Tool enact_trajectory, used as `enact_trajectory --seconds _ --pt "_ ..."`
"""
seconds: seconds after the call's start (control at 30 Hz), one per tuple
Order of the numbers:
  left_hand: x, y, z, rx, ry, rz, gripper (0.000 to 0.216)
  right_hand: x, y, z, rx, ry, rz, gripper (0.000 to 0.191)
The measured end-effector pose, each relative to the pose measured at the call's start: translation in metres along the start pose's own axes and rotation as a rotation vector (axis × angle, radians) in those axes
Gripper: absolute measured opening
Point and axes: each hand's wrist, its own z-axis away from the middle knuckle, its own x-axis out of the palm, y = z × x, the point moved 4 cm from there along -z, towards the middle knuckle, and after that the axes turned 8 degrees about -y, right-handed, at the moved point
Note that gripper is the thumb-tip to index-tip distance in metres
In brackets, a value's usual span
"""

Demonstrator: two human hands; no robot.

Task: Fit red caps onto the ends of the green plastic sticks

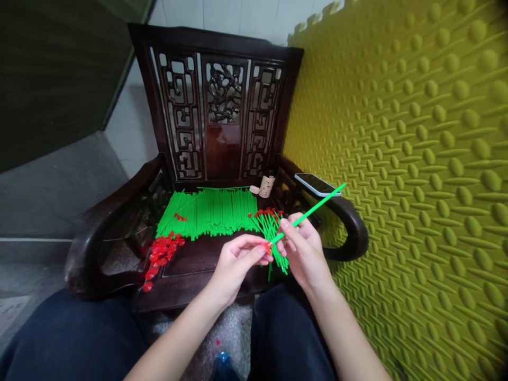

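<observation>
My left hand [243, 260] pinches a small red plastic cap [266, 247] between thumb and fingers. In my right hand [300, 244] is a green plastic stick [317, 206], slanting up to the right. Its lower end meets the red cap; how deep it sits there I cannot tell. Behind my hands, on the dark wooden chair seat [186, 268], lies a wide layer of green sticks [214, 211]. Loose red caps [162, 251] are heaped at the seat's left front. Beside my right hand is a pile of sticks with red caps on their ends [270, 222], partly hidden.
The chair has a carved back [223, 151] and curved armrests [115, 203]. A phone [317, 184] rests on the right armrest. A beige bottle with a dark top [267, 184] stands at the seat's back right. A yellow textured mat [413, 159] rises along the right.
</observation>
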Motion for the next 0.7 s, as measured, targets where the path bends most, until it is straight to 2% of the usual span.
enact_trajectory --seconds 0.27,0.47,0.7 --pt "-0.003 -0.003 -0.003 -0.004 0.014 0.042 0.016 -0.002 0.004 -0.003 0.034 -0.04 0.035 0.026" --pt "-0.007 -0.004 -0.004 0.008 0.004 0.095 0.019 0.004 0.003 0.001 -0.026 -0.082 0.032 0.029" --pt "-0.016 -0.001 -0.005 0.013 -0.144 0.274 0.01 0.009 0.011 0.01 0.002 -0.084 0.036 0.026"
